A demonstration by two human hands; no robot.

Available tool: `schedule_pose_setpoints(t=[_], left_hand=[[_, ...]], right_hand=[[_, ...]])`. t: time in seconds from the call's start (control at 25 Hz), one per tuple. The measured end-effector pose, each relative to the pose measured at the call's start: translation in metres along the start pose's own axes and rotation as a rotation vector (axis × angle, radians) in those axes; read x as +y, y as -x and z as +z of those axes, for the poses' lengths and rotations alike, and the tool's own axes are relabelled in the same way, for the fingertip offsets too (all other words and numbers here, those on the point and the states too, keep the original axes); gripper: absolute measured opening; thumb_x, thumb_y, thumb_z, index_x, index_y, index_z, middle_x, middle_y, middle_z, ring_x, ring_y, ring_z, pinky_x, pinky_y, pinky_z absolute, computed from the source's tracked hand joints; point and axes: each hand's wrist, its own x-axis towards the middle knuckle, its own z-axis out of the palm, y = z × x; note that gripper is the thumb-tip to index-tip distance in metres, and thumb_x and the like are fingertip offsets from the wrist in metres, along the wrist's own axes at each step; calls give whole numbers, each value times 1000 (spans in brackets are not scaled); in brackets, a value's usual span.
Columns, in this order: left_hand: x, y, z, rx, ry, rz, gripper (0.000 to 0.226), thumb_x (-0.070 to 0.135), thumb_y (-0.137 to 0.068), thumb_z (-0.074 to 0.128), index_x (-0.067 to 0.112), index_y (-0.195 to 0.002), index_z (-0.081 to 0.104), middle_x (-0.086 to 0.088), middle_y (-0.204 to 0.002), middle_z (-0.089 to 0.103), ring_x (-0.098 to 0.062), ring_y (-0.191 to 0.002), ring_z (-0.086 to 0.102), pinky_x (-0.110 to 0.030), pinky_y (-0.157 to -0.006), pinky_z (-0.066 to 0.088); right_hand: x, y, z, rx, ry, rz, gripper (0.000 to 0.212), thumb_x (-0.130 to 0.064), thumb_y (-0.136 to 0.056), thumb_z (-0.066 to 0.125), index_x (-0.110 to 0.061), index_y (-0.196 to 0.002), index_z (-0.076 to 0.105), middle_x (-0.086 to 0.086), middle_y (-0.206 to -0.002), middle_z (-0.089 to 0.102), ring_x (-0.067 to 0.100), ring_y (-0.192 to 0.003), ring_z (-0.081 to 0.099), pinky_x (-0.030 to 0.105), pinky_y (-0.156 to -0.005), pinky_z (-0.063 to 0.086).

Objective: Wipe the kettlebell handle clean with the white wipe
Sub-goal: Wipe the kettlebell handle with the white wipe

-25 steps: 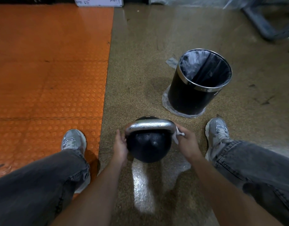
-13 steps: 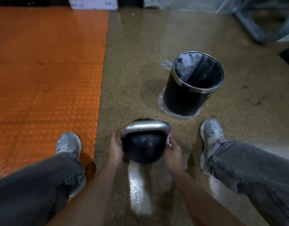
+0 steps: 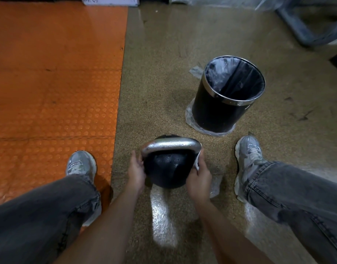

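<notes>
The right hand (image 3: 199,178) is pinching the white wipe (image 3: 197,163) against the kettlebell handle (image 3: 170,146) at 3 o'clock; the left hand (image 3: 136,171) is gripping the handle's 9 o'clock leg. Best keeping 1 firm, wrapped stroke.

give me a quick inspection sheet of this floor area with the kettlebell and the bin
surface: speckled tan floor, glossy, beside an orange studded mat
job's things: black kettlebell on the floor, silver handle up; white wipe at the handle's right end
clutter: clear plastic scrap behind the bin
hands: left hand holds the kettlebell's left side; right hand grips the wipe
cables: nothing seen
surroundings: black lined bin, grey shoes, grey metal frame, white box at the top edge
</notes>
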Motion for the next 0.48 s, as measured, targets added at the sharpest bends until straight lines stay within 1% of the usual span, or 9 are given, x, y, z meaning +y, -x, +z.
schedule_pose_setpoints(t=[0.08,0.16,0.2,0.24,0.32,0.4,0.44,0.48], left_hand=[[0,1,0,8,-8,-3,61,54,-103,18,19,-148,39,-1,-133,55,-19,-133,43,-42,-112,28],[-1,3,1,8,8,10,58,51,-104,18,19,-149,37,0,-128,56,-18,-128,45,-42,-112,29],[0,3,1,1,19,7,57,51,-104,19,19,-148,38,0,-127,56,-18,-128,46,-41,-111,30],[1,2,1,-2,23,2,59,52,-104,19,18,-148,40,0,-130,56,-19,-131,45,-39,-109,31],[0,0,0,-11,8,-5,63,55,-103,18,17,-147,41,-3,-139,53,-19,-134,43,-37,-105,31],[-1,1,-1,-17,7,2,63,54,-103,17,16,-147,41,-4,-141,52,-18,-133,43,-34,-101,31],[-1,2,-1,-22,10,4,63,53,-103,16,16,-147,41,-4,-142,51,-18,-134,42,-33,-100,31],[-1,2,0,-24,3,7,63,53,-103,16,16,-147,42,-4,-141,51,-18,-133,42,-32,-99,30]], right_hand=[[5,1,-3,-29,27,4,76,6,-97,42,-36,-160,30,-20,-127,59,9,-124,57,30,-108,49],[-1,-12,-2,6,16,51,72,8,-98,40,-27,-161,32,-18,-123,54,6,-121,52,24,-103,45],[-9,-13,1,21,-19,66,70,8,-100,39,-25,-161,31,-19,-123,52,2,-120,48,22,-103,42],[-13,-11,2,35,-40,60,70,7,-101,39,-26,-162,29,-22,-125,49,0,-122,45,22,-105,40],[-11,1,3,30,-27,31,72,6,-101,40,-31,-162,26,-24,-136,44,-2,-128,38,23,-112,36],[-5,6,3,3,-15,24,73,7,-100,40,-29,-162,27,-15,-150,46,1,-134,37,27,-116,36],[-2,0,3,12,-14,45,72,7,-99,39,-27,-162,28,-9,-151,49,6,-136,41,28,-115,38],[-3,-7,4,29,-20,70,71,7,-100,38,-27,-162,29,-6,-148,54,11,-136,45,30,-115,39]])
